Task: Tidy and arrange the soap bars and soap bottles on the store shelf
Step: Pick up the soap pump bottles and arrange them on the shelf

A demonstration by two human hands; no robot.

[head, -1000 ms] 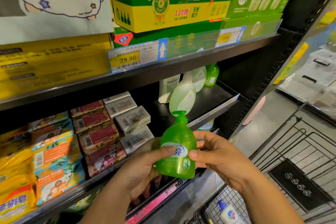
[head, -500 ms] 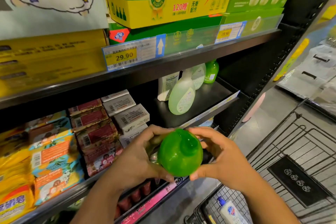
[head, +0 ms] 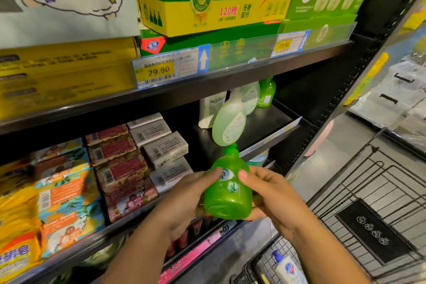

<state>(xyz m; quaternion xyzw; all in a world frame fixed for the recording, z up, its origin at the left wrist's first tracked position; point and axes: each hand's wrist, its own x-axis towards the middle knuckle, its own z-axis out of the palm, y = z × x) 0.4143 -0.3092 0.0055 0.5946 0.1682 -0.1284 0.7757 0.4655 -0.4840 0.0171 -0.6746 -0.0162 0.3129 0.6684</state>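
Note:
A bright green soap bottle (head: 228, 191) with a pump top is held in front of the middle shelf (head: 265, 143), tilted with its top pointing up and away. My left hand (head: 184, 200) grips its left side and my right hand (head: 274, 196) grips its right side, thumbs on the label. On the shelf behind stand a pale green bottle (head: 228, 127), a white bottle (head: 211, 110), another pale bottle (head: 251, 97) and a small green bottle (head: 266, 92). Stacked soap bars in red (head: 119, 163) and white (head: 164, 147) wrappers fill the shelf's left part.
Orange and blue soap packs (head: 64, 200) and yellow packs (head: 16, 237) lie further left. Green and yellow boxes (head: 207, 0) sit on the upper shelf above a 29.90 price tag (head: 159, 71). A wire shopping cart (head: 368, 203) stands at right, holding a white bottle (head: 288, 270).
The green bottle was tipped with its base toward the camera half a second ago. It now stands tilted back up, label facing me. Both hands kept hold of it.

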